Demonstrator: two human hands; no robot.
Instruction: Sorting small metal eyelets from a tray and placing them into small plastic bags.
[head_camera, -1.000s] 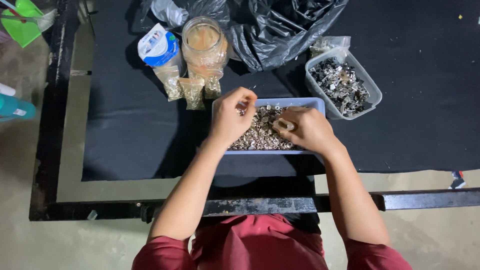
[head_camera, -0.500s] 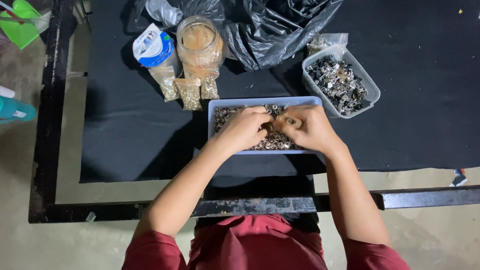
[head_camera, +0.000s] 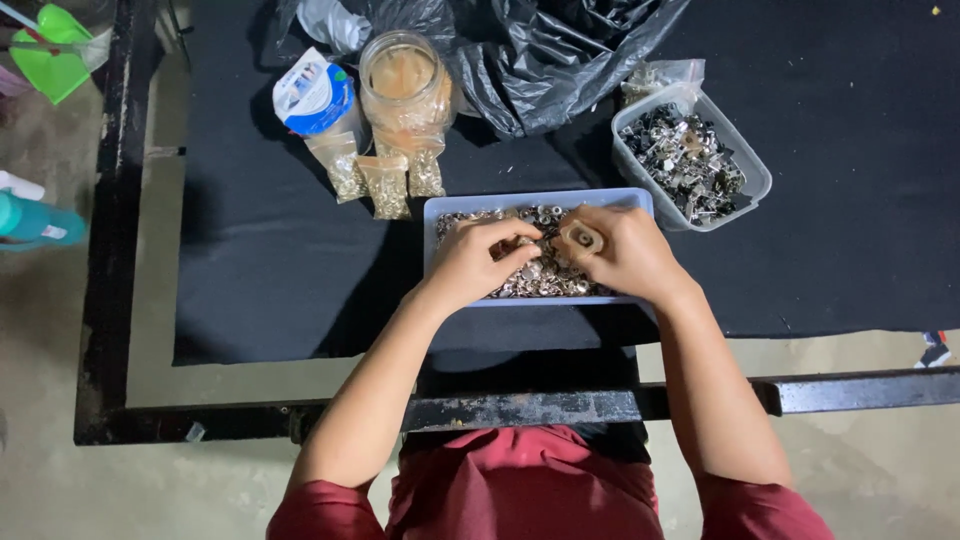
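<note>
**Both hands in the blue tray of small metal parts**

Head view: the left hand (head_camera: 478, 262) rests over the blue tray (head_camera: 432, 215), its fingers (head_camera: 515, 238) curled narrow and pinched down into the heap of small metal parts (head_camera: 545, 280); whether a piece sits between the tips cannot be told; the right hand (head_camera: 625, 250) lies just beside it over the same tray, fingers closed around a small tan ring-shaped piece (head_camera: 582, 238) held at the thumb side; the two hands nearly touch above the heap; the tray stands on the black-covered tabletop (head_camera: 260, 250), near its front edge and straight before the person.

Packages: behind the tray to the left stands a clear jar (head_camera: 403, 85) with pale tan contents; three small clear bags (head_camera: 385, 180) of brassy bits lean against its foot; left of the jar lies a white and blue pouch (head_camera: 312, 95) with a round label; a crumpled black plastic bag (head_camera: 560, 50) fills the back of the tabletop; to the right of the tray sits a clear plastic tub (head_camera: 745, 180) of darker metal pieces, set at a slant; a small clear bag (head_camera: 660, 75) lies behind it; a green plastic item (head_camera: 55, 60) lies beyond the tabletop's far left corner.
</note>
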